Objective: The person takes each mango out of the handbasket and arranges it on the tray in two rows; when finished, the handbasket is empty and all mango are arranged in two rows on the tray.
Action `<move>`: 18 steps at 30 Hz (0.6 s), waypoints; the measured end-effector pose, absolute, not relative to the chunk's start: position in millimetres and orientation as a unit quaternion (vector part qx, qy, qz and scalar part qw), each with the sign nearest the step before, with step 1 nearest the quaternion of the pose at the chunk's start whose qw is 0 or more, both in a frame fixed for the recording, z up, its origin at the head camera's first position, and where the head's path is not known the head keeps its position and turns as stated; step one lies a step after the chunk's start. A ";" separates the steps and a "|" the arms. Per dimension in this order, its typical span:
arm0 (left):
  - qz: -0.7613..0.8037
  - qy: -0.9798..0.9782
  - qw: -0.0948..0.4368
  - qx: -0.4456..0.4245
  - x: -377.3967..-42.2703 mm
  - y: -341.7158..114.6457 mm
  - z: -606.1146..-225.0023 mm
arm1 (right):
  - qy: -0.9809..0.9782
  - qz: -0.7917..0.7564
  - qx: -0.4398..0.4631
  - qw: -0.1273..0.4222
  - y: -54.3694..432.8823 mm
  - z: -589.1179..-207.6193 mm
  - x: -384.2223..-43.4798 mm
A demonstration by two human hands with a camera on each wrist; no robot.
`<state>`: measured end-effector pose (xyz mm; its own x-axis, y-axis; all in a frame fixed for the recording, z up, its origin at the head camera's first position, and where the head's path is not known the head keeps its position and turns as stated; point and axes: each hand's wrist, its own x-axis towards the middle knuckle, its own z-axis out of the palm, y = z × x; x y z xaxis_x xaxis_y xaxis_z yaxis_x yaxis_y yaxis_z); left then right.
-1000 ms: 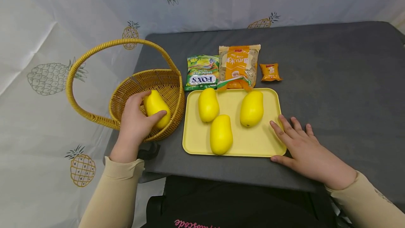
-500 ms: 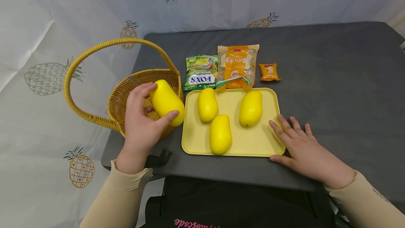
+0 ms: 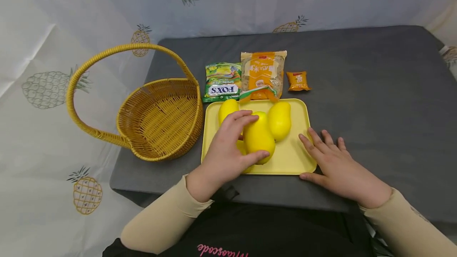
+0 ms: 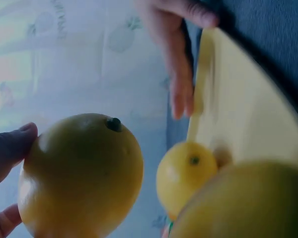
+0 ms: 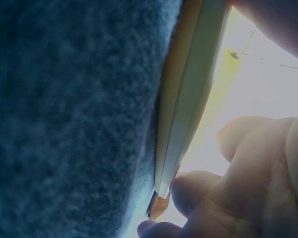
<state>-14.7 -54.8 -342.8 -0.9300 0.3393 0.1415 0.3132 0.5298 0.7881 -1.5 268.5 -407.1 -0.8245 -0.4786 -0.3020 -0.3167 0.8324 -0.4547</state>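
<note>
Over the yellow tray [image 3: 285, 163], my left hand [image 3: 226, 152] holds a yellow mango [image 3: 259, 138] between thumb and fingers. The left wrist view shows this mango [image 4: 84, 173] raised above the tray, its dark stem end visible. Two mangoes lie on the tray behind it, one at the back left [image 3: 227, 108] and one farther right [image 3: 280, 122]. A third mango [image 3: 247, 168] is mostly hidden under my left hand. My right hand [image 3: 335, 167] rests at the tray's right edge with its fingers spread.
A wicker basket [image 3: 164, 126] with a tall handle stands left of the tray, its woven bottom showing. Behind the tray lie a green candy bag [image 3: 223, 82], a larger orange snack bag [image 3: 263, 75] and a small orange packet [image 3: 298, 81]. A grey cloth [image 3: 364, 102] covers the table.
My left hand has lifted the mango out of the basket and carried it right, over the tray. The right hand has stayed at the tray's edge.
</note>
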 end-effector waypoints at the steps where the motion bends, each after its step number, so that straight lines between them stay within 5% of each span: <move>1: 0.446 0.874 0.026 0.191 -15.2 -49.3 -343.8 | 0.935 -0.196 -0.212 0.207 268.5 -406.9 -1.6; 18: 0.318 0.904 0.110 0.263 -20.9 16.3 -357.9 | 0.932 -0.226 -0.195 0.206 266.8 -404.5 -0.6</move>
